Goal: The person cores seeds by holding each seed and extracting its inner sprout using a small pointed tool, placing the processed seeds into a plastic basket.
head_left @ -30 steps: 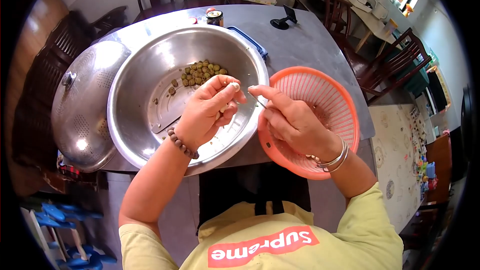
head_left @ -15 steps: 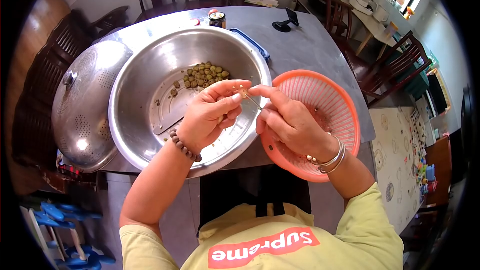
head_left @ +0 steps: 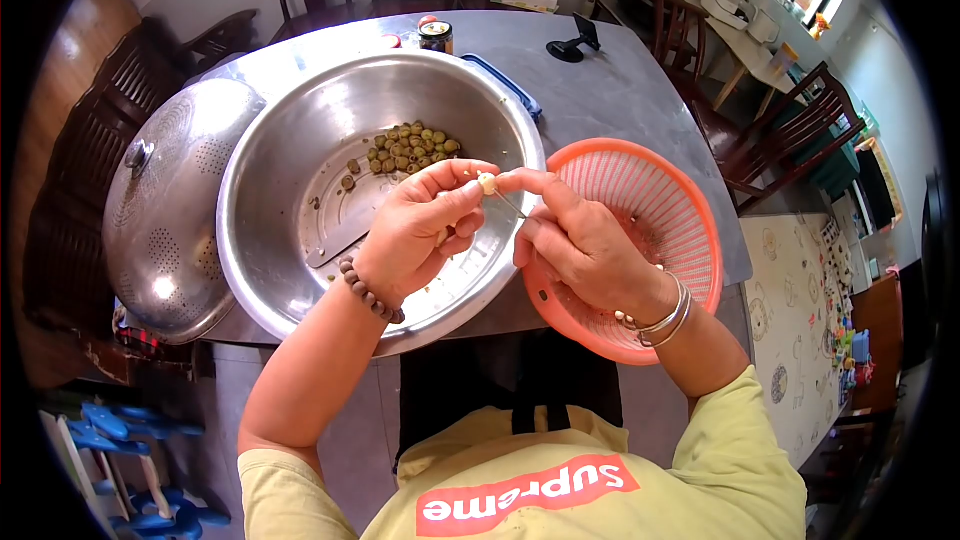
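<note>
A small pale round seed [head_left: 487, 183], probably a peeled lotus seed, is pinched between thumb and forefinger of my left hand [head_left: 425, 225]; that hand's other fingers are curled, with something pale partly showing under them. My right hand [head_left: 585, 245] grips a thin metal pick [head_left: 510, 206] that slants up to the seed, its forefinger stretched out to the seed's side. Both hands are above the near right rim of a large steel basin [head_left: 290, 140]. Inside the basin lie several greenish-brown round seeds [head_left: 410, 148] and a flat metal blade [head_left: 338, 243].
An orange plastic colander [head_left: 690, 200] with small scraps stands under my right hand. Left of the basin leans a perforated steel lid [head_left: 165, 200]. Behind it on the grey table [head_left: 640, 90] are a jar [head_left: 435, 37], a blue tray edge [head_left: 505, 80] and a black stand [head_left: 572, 45].
The pale seed has turned slightly in my left fingers and shows more of its round face. Both hands stay almost in place, the right forefinger still by the seed.
</note>
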`<state>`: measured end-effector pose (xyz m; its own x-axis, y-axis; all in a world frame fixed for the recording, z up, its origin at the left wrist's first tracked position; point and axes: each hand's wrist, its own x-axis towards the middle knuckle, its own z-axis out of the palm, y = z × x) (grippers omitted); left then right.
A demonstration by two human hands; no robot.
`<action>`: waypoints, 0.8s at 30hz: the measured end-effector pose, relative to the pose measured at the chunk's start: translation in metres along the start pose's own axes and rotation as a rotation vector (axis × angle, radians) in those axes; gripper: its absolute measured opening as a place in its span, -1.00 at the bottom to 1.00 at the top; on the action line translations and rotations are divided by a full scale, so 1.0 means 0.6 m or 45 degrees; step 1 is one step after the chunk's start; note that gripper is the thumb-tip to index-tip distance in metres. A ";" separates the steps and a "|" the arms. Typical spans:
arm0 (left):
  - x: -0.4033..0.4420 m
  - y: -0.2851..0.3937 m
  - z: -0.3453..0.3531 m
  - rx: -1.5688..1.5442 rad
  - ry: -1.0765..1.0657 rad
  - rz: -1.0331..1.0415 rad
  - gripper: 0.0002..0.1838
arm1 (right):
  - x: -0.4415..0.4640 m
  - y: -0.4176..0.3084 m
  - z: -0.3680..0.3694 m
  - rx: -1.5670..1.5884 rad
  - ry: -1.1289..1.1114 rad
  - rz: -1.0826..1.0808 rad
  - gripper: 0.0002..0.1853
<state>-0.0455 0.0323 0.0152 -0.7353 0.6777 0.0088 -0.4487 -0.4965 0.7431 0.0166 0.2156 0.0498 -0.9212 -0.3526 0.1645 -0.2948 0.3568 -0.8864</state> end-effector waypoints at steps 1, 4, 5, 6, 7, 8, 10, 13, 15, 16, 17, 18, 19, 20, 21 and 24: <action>0.000 0.000 -0.001 0.000 0.001 -0.001 -0.80 | 0.000 -0.001 0.000 0.022 0.004 0.033 -0.59; 0.002 -0.003 -0.005 0.004 -0.016 0.002 -0.84 | -0.002 0.004 0.004 -0.038 0.021 0.035 -0.54; 0.003 -0.004 -0.005 0.042 0.001 0.018 -0.86 | -0.002 0.007 0.005 -0.037 0.020 0.036 -0.54; 0.004 -0.005 -0.005 0.079 0.018 0.034 -0.87 | -0.002 0.010 0.006 -0.064 0.012 0.004 -0.54; 0.004 -0.006 -0.005 0.078 0.019 0.033 -0.87 | -0.002 0.011 0.006 -0.092 0.004 -0.028 -0.53; 0.003 -0.006 -0.006 0.073 0.017 0.015 -0.88 | -0.002 0.012 0.006 -0.091 0.003 -0.027 -0.53; 0.002 -0.007 -0.006 0.065 0.016 -0.002 -0.88 | -0.002 0.012 0.005 -0.048 -0.017 0.035 -0.54; 0.002 -0.006 -0.007 0.128 -0.003 -0.060 -0.86 | -0.008 0.007 -0.002 0.013 -0.029 0.134 -0.55; 0.003 -0.008 -0.008 0.124 0.016 -0.083 -0.83 | -0.013 0.007 -0.019 0.010 0.012 0.150 -0.57; 0.003 -0.006 -0.009 0.121 0.019 -0.083 -0.83 | -0.015 0.008 -0.030 0.007 0.053 0.165 -0.59; 0.003 -0.004 -0.010 0.090 0.100 -0.111 -0.80 | -0.019 0.007 -0.043 0.135 0.084 0.268 -0.61; 0.003 -0.002 -0.010 0.058 0.181 -0.139 -0.76 | -0.023 0.016 -0.054 0.134 0.078 0.270 -0.61; 0.003 -0.001 -0.010 0.026 0.259 -0.166 -0.72 | -0.026 0.033 -0.065 -0.049 0.113 0.264 -0.63; 0.003 0.000 -0.009 0.021 0.260 -0.164 -0.72 | -0.030 0.053 -0.077 -0.233 0.148 0.256 -0.65; 0.003 0.002 -0.008 0.001 0.318 -0.213 -0.73 | -0.034 0.081 -0.091 -0.250 0.046 0.266 -0.66; 0.007 -0.001 -0.006 -0.038 0.370 -0.256 -0.77 | -0.044 0.129 -0.101 -0.439 -0.158 0.596 -0.66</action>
<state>-0.0499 0.0335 0.0124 -0.7425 0.5833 -0.3295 -0.6106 -0.3871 0.6908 0.0030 0.3049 0.0031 -0.9428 -0.1810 -0.2801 0.0511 0.7516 -0.6577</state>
